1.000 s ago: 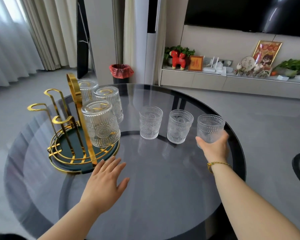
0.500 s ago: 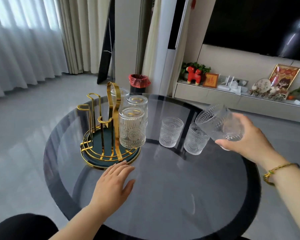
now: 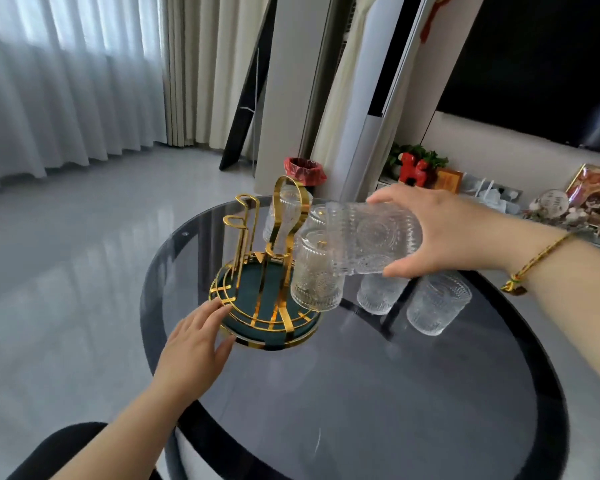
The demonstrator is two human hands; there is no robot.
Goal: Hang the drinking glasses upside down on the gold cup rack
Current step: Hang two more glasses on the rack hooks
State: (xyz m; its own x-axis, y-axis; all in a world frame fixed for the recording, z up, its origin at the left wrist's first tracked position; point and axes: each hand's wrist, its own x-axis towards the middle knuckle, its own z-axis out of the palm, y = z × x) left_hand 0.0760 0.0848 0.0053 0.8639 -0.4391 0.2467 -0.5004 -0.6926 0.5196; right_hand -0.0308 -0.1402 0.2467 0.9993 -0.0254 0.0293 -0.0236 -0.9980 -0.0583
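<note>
The gold cup rack [image 3: 253, 299] with a dark green base stands on the round smoked-glass table [image 3: 378, 393]. Three ribbed glasses hang upside down on it; the nearest hung glass [image 3: 317, 284] faces me. My right hand [image 3: 454, 233] grips a ribbed drinking glass [image 3: 371, 237] tipped on its side, mouth pointing left, just right of the rack's tall handle [image 3: 284, 216]. My left hand [image 3: 196, 336] rests with fingers spread against the rack's front-left rim. Two upright glasses [image 3: 437, 306] stand on the table behind the held one.
Free gold hooks [image 3: 241, 220] rise on the rack's left side. A red-lined bin [image 3: 303, 171] stands on the floor past the table. A low shelf with ornaments [image 3: 420, 168] runs along the right wall. Curtains hang at left.
My right hand lifted a glass off the table, carried it left to the rack and tipped it sideways. My left hand slid forward to touch the rack's rim.
</note>
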